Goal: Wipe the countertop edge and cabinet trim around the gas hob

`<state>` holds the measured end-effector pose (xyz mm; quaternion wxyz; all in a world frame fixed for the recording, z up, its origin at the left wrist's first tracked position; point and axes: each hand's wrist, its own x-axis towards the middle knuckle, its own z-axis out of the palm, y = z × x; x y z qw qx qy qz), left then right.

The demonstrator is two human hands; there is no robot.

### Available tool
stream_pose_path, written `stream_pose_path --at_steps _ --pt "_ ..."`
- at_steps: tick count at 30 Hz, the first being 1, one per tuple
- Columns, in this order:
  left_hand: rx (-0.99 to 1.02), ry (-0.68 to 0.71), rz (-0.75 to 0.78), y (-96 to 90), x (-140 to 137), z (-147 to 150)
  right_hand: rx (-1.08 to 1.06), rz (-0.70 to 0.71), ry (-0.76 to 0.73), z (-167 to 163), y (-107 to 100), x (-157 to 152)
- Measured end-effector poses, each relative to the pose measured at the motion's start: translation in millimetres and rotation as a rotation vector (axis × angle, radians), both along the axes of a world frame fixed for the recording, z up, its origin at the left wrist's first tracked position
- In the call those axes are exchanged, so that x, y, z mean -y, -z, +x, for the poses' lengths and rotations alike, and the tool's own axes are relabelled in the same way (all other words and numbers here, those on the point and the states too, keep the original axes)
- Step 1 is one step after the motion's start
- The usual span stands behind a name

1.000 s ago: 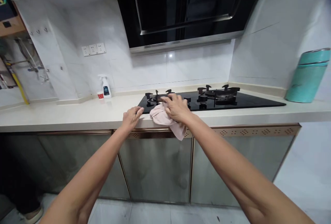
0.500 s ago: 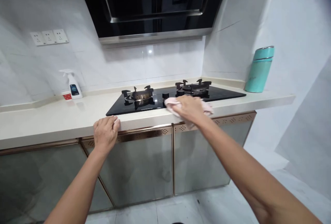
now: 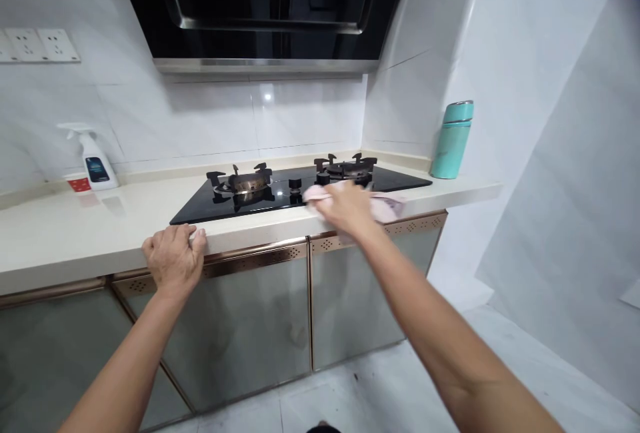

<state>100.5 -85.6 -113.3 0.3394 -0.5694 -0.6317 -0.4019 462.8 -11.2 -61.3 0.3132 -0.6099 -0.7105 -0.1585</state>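
My right hand point(image 3: 349, 208) presses a pale pink cloth point(image 3: 387, 207) against the front edge of a black gas cooktop point(image 3: 270, 201), just in front of the control knobs point(image 3: 295, 184). Part of the cloth hangs over the counter's front edge, and my palm hides its middle. My left hand point(image 3: 173, 254) rests on the white counter's edge point(image 3: 250, 230), close to the cooktop's left front corner. Its fingers lie over the top of the counter and hold nothing.
A spray bottle point(image 3: 97, 163) and a small red-and-white container point(image 3: 79, 182) stand at the left. On the right is a turquoise flask point(image 3: 453, 143). A range hood point(image 3: 270, 26) overhangs the two burners point(image 3: 249, 184). Glass-fronted cabinets point(image 3: 240, 326) lie below.
The view has turned to the right, so everything appears further left. My right hand and the cloth have slid slightly right along the cooktop's front edge. My left hand stays on the counter edge.
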Motion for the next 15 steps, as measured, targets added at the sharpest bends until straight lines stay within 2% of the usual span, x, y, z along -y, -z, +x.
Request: stream_pose_path --at_steps 3,5,8,9,11,13,15 --pt "-0.038 0.025 -0.009 0.5 4.4 -4.3 0.092 -0.014 -0.235 -104.7 -8.0 32.2" --pt "-0.073 0.043 -0.012 1.8 5.9 -11.1 0.129 0.000 -0.391 -159.2 -10.7 50.1" --pt "-0.119 0.053 -0.006 4.8 3.7 -24.7 0.159 0.085 -0.529 -199.5 -10.6 61.6" --pt "-0.128 0.054 0.005 5.6 2.1 -28.7 0.165 0.098 -0.562 -199.9 -10.0 60.4" --pt "-0.131 0.063 0.039 6.8 -1.2 -33.9 0.157 0.090 -0.591 -180.8 -8.1 51.5" --pt "-0.113 0.079 0.072 7.0 -2.8 -34.7 0.109 0.056 -0.538 -137.9 -4.7 36.9" --pt "-0.085 0.104 0.082 6.7 -1.9 -32.2 0.021 0.031 -0.380 -76.9 1.0 20.4"
